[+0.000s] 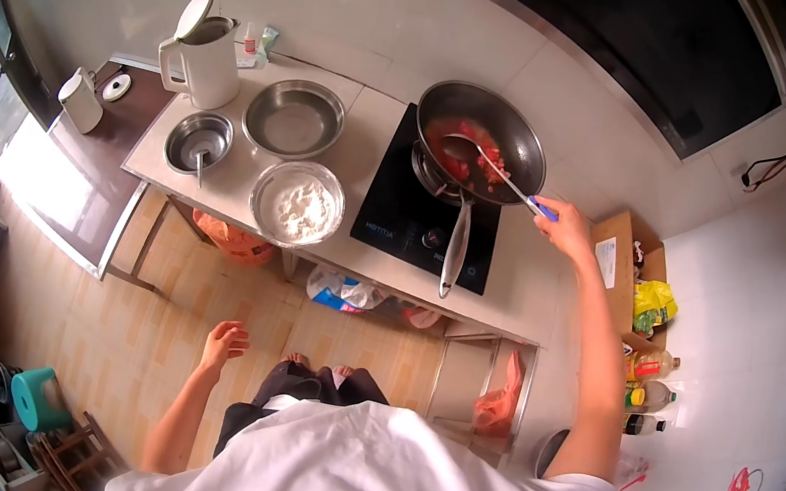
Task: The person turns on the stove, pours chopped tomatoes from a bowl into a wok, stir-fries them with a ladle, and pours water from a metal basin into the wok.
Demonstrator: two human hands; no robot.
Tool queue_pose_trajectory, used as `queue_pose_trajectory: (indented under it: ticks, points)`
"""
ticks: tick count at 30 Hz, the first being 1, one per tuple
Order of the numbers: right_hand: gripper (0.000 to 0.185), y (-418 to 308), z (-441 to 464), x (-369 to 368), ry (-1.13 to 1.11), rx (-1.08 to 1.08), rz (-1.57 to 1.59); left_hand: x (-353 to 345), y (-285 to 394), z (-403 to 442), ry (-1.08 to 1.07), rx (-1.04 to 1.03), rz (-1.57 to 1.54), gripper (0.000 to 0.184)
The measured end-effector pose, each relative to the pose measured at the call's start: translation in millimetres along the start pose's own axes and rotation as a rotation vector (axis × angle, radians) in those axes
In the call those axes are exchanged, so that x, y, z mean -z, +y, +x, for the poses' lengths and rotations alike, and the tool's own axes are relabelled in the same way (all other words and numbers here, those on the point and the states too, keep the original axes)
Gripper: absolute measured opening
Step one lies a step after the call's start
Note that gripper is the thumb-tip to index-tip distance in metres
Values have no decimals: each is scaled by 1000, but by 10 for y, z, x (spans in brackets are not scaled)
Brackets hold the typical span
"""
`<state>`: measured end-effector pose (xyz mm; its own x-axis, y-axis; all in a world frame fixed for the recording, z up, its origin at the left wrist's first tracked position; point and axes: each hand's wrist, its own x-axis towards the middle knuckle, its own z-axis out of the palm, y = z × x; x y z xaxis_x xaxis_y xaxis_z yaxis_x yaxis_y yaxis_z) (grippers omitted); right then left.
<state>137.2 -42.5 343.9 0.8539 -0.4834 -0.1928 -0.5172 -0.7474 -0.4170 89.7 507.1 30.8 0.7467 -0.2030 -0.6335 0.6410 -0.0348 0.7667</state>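
Observation:
My right hand is closed around the blue-ended handle of a metal ladle. The ladle's head rests among red chopped pieces, which look like tomatoes, and reddish liquid. They are in a dark wok whose long metal handle points toward me. Under the wok is a black induction cooktop on the counter. My left hand hangs over the floor in front of the counter, fingers loosely bent and holding nothing. Nearest to it on the counter stands a bowl of white flour-like powder.
Left on the counter are an empty metal basin, a smaller metal bowl with a utensil in it, and a white kettle with its lid up. A cardboard box and several bottles stand at right.

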Motion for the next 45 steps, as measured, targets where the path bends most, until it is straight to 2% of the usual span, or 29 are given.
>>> queue_pose_trajectory:
  ticks: [3, 5, 6, 9, 12, 14, 17, 18, 19, 21, 24, 25, 28, 30, 33, 36, 37, 39, 45]
  points:
    - [36, 309, -35, 148, 77, 90, -85, 132, -146, -109, 73, 53, 6, 24]
    - [36, 568, 225, 171, 209, 187, -277, 170, -176, -115, 94, 78, 15, 24]
    - [37, 609, 329, 144, 273, 233, -372, 153, -143, -107, 77, 57, 27, 24]
    - [38, 490, 707, -31, 357, 236, -403, 42, 109, 30, 21, -31, 57, 24]
    - [38, 266, 988, -252, 208, 29, -5, -146, 388, 172, -49, -151, 81, 25]
    - [38, 138, 829, -260, 185, 83, -107, -187, 465, 198, -94, -209, 109, 24]
    - [38, -49, 229, 9, 190, 202, -345, -55, 329, 126, -47, -182, 134, 24]
    - [36, -119, -14, 147, 211, 210, -416, 20, 206, 103, -3, -127, 118, 24]
    - [35, 107, -49, 257, 258, 335, -416, 145, 23, 67, 40, -71, 107, 24]
    - [36, -132, -494, 661, 159, 199, -456, 317, -216, -28, 112, 19, 101, 23]
    - [37, -1, -656, 847, 102, 253, -481, 365, -289, -103, 135, 76, 95, 22]
    - [36, -14, -628, 781, 49, 195, -416, 362, -272, -67, 119, 47, 102, 22]
    - [37, 221, -180, 340, 145, 342, -405, 173, 1, 129, 41, -60, 133, 22]
    - [36, 28, 49, 182, 126, 97, -311, 8, 263, 213, -40, -164, 158, 22]
    - [37, 189, 458, 161, 200, 37, -26, -41, 450, 154, -39, -222, 167, 22]
    - [40, 307, 527, 285, 166, -175, 177, 240, 89, 115, 66, -94, 162, 23]
    - [46, 390, 534, 280, 128, -167, 227, 323, -65, 84, 89, -37, 155, 24]
    - [43, 577, 587, 168, 143, -196, 334, 433, -320, 6, 138, 77, 135, 24]
    - [44, 642, 313, -94, -58, -270, 596, 566, -641, -131, 179, 135, 154, 26]
